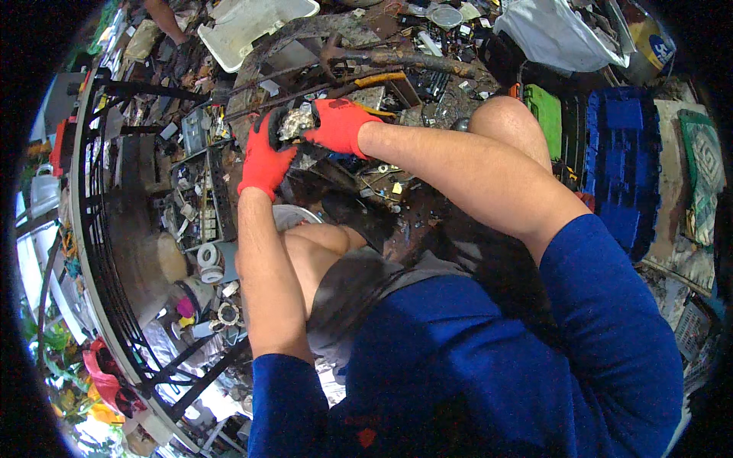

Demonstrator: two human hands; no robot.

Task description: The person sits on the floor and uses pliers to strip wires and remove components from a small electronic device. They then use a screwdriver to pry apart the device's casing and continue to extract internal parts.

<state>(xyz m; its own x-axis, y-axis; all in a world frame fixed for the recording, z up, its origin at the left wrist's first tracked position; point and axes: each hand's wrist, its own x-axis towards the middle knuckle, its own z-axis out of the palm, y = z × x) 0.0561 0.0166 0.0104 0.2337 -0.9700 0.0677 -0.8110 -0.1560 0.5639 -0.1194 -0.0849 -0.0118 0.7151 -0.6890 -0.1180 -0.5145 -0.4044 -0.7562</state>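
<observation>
Between my two hands is a small, lumpy, whitish-grey piece [296,123], too small in view to name its kind. My left hand [264,157], in a red glove with black palm and fingers, is closed around its left side. From the right, my right hand [341,127] grips it in a matching red glove; some of its fingers are hidden behind the piece. Beneath both hands lies ground littered with dark scrap and small parts. Just beyond them are a wooden-handled tool [405,59] and a yellowish curved bar [379,79].
A black metal rack [98,198] stands along the left. Blue crates [622,168] and a green bin [542,114] are on the right. Farther off lie a white tray [252,27] and a white sack [561,34]. Another person's arm [165,19] shows at the top left.
</observation>
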